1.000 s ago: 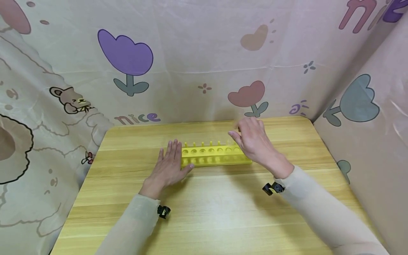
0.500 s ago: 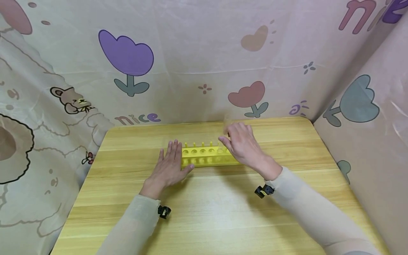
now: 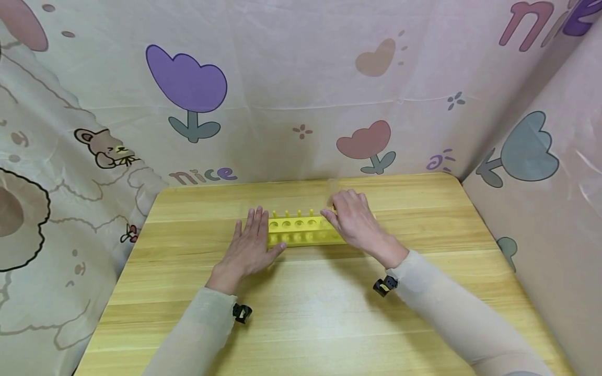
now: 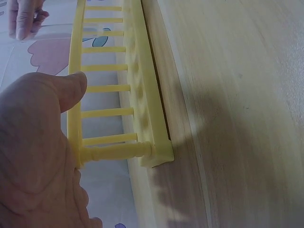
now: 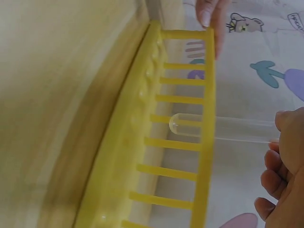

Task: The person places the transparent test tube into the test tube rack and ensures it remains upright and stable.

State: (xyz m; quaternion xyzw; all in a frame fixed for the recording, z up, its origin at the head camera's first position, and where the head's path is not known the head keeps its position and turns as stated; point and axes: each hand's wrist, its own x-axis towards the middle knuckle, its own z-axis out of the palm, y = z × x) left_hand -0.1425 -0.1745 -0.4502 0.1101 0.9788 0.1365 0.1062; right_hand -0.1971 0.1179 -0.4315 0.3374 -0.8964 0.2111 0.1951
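Observation:
A yellow test tube rack [image 3: 301,224] with a row of holes and upright pegs along its back stands on the table. At its left end rests my left hand [image 3: 246,245], fingers straight, thumb against the top board's edge. My right hand [image 3: 355,219] is over the rack's right part and covers it in the head view. It holds a clear test tube [image 5: 242,129] by the upper part. In the right wrist view, the tube's rounded bottom passes through the top board and is between the rack's two levels, apart from the lower board.
The wooden table [image 3: 301,318] reaches toward me in front of the rack. A printed curtain [image 3: 282,73] hangs behind the table and along both sides. A small black camera mount [image 3: 385,285] sits on the right wrist, another on the left.
My right hand has moved left along the rack and then lower, bringing the test tube down into a hole. The left hand and the rack have stayed in place.

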